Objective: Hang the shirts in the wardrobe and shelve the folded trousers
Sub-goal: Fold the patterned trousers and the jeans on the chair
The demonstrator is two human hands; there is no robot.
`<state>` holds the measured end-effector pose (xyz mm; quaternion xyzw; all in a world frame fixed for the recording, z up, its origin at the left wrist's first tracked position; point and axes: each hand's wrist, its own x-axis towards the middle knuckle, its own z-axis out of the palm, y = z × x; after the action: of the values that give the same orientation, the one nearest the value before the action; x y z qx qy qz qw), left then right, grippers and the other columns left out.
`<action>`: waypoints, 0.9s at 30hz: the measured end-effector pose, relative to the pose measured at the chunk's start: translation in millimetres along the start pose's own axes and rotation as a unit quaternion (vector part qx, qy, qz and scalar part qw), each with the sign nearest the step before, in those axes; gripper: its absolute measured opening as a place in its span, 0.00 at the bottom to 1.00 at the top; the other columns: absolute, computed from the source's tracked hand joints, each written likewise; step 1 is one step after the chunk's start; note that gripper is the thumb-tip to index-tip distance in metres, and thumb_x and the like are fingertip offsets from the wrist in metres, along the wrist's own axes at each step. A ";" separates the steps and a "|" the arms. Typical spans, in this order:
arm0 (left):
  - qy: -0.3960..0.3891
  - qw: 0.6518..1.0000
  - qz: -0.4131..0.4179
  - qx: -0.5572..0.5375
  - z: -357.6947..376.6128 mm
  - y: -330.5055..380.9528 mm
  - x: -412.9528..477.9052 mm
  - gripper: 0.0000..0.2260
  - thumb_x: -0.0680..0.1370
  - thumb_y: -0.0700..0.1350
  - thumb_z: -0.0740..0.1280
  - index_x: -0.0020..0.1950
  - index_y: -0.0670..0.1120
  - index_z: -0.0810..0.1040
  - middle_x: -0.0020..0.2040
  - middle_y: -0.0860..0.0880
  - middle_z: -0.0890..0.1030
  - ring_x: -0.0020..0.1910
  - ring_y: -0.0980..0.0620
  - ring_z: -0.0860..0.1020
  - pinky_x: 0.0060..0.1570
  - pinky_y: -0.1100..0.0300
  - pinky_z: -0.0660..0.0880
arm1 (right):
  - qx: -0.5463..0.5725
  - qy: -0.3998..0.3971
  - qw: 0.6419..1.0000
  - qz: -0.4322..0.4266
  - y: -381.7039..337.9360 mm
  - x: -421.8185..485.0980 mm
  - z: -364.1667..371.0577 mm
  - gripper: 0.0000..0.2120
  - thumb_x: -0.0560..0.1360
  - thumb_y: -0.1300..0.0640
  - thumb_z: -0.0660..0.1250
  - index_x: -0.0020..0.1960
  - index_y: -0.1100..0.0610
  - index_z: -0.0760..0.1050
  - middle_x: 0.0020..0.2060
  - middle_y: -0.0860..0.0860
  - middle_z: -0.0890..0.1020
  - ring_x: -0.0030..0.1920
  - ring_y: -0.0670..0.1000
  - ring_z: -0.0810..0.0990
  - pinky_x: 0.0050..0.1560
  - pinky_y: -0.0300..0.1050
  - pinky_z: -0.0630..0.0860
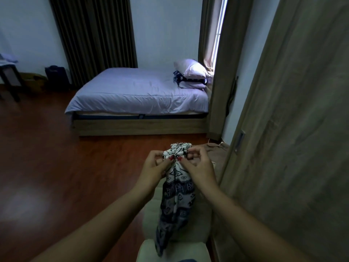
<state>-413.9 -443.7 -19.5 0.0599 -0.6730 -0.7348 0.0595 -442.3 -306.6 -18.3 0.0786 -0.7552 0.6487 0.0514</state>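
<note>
Both hands, the left hand [156, 165] and the right hand [198, 167], are close together, each pinching the gathered top of a black-and-white patterned garment [179, 191]. It hangs loose in the air, its lower end over the near edge of a cream cushioned seat [149, 214], just beside the wardrobe door [294, 129]. The likely trouble is that the bunched cloth slips from so light a pinch and drops unfolded. With both hands busy, the door may also get in the way. No brand, label or readable writing shows; the print forms no words.
</note>
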 end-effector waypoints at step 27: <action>-0.226 0.965 0.104 0.086 -47.2 31.6 10.4 0.19 0.76 0.31 0.61 0.61 0.50 0.69 0.54 0.38 0.76 0.49 0.44 0.77 0.48 0.51 0.77 | -0.451 -0.395 0.762 -0.246 -49.9 39.9 -53.8 0.23 0.68 0.57 0.64 0.61 0.43 0.70 0.68 0.51 0.61 0.66 0.55 0.65 0.64 0.53 0.67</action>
<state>-415.9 -494.6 7.8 -0.1727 -0.7321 -0.6585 -0.0237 -473.5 -262.8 45.6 0.4790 -0.8685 0.1099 -0.0643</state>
